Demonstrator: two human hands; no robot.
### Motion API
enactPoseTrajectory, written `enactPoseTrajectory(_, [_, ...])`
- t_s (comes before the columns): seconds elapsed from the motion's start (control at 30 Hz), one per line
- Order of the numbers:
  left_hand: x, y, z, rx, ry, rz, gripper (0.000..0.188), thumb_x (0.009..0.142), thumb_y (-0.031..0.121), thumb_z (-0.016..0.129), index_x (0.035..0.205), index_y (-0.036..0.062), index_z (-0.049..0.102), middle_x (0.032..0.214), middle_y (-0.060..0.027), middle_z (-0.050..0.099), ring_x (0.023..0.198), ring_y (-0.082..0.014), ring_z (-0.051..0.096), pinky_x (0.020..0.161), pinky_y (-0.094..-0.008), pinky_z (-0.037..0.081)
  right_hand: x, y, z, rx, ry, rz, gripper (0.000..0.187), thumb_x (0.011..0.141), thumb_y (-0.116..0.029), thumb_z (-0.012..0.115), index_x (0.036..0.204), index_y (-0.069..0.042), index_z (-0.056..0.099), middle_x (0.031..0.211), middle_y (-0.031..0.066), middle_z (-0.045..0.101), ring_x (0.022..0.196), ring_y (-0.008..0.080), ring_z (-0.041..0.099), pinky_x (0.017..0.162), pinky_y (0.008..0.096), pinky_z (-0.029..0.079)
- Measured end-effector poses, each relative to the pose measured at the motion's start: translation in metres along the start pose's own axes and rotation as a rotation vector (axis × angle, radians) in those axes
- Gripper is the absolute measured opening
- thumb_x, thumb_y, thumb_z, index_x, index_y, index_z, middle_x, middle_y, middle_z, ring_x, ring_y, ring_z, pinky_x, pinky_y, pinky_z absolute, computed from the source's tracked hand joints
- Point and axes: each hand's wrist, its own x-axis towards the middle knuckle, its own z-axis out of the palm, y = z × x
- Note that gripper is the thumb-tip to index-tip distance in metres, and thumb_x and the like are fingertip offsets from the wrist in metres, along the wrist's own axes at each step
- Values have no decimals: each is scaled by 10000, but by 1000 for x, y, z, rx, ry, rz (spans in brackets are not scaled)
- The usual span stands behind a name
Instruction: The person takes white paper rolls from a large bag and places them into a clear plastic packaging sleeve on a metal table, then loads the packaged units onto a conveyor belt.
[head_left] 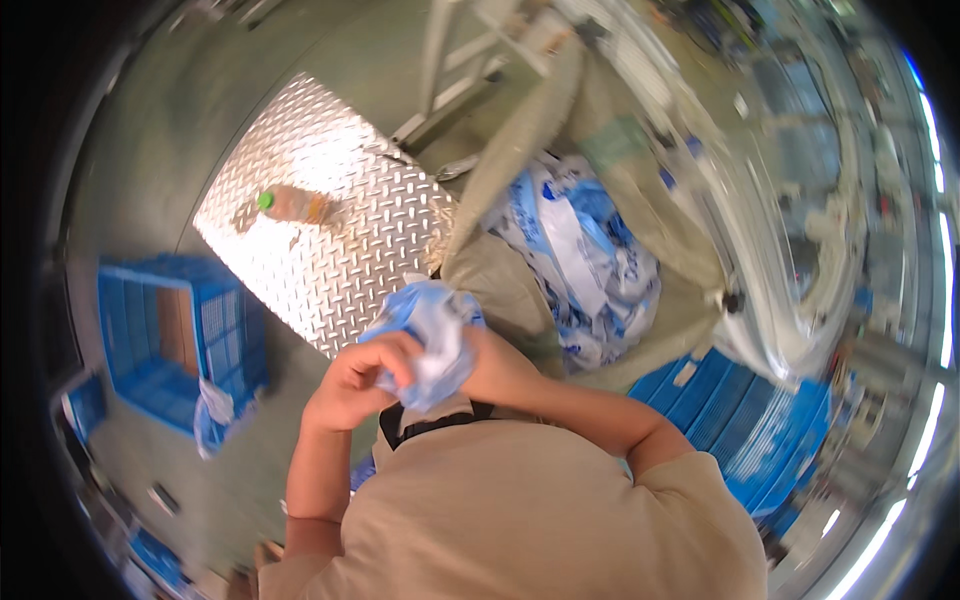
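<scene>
A workshop with a grey-green floor (pixel 275 410) surrounds a person looking down at both hands. Held in front of the chest is a crumpled blue-and-white bundle (pixel 436 345), probably plastic film: likely light, soft, slippery and easily torn, best gathered in a full fistful rather than pinched at a loose edge. The left hand (pixel 372 375) curls its fingers around its left side; the right hand (pixel 488 368) meets its right side, fingers mostly hidden, grip impossible to tell. Beyond lies a shiny treadplate (pixel 370 250) bearing a green-capped bottle (pixel 295 203); rightward, an open canvas sack (pixel 690 245) holds similar film (pixel 590 265); leftward stands a blue crate (pixel 222 340)
</scene>
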Motion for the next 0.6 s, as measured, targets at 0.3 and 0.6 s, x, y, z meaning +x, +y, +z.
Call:
enactPoseTrajectory(0.3, [-38,-62,-15,-56,469,-283,503,869,161,534,1333,36,387,1235,-125,518,1122,-231,513,944,-394,410,-89,115,-129,-1366,1033,-53,395,783,-83,568,1176,-59,537,1248,155,467,1045,282,514,861,375,425])
enactPoseTrajectory(0.6, [-343,-217,-35,-194,1676,-652,380,853,157,467,1231,145,504,1141,-50,568,1048,-227,548,843,-475,434,-81,259,-111,-1325,614,171,350,818,-161,533,1149,-49,552,1235,174,475,1070,316,512,876,403,424])
